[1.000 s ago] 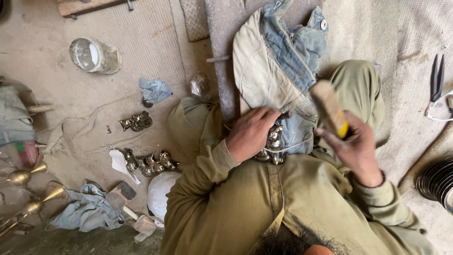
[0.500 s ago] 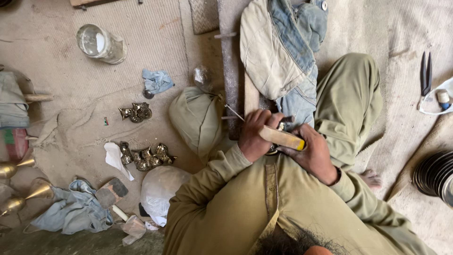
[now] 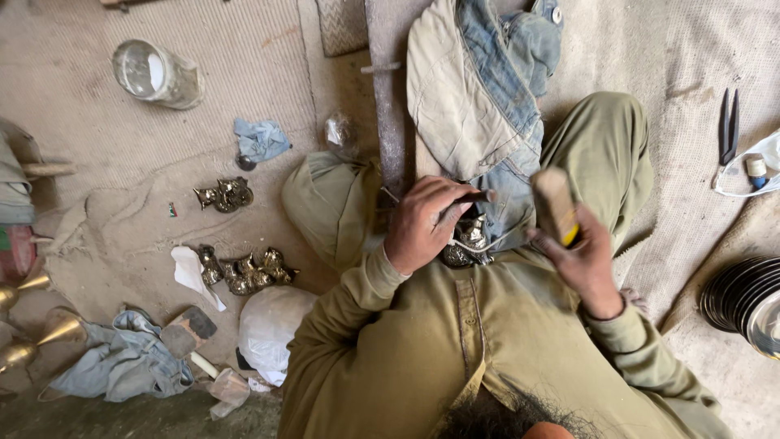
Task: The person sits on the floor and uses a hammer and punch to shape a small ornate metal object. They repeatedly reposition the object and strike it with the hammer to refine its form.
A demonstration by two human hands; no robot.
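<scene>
Gripping a punch (image 3: 475, 197) over the brass piece (image 3: 467, 240), left hand (image 3: 424, 221); right hand (image 3: 581, 260) beside, closed round a mallet (image 3: 555, 205).

The left hand (image 3: 424, 221) covers most of the thin dark tool (image 3: 475, 197); only its tip shows. The small metal piece (image 3: 467, 242) beneath is half hidden by the fingers, its form unclear. The wooden mallet (image 3: 555, 205) is blurred, and the right hand (image 3: 581, 260) conceals its handle. The stacked metal plates (image 3: 743, 302) are cut off by the right edge (count indeterminable). The brass goblets (image 3: 32, 325) are cropped at the left edge. The person's head is cut off at the bottom edge.
</scene>
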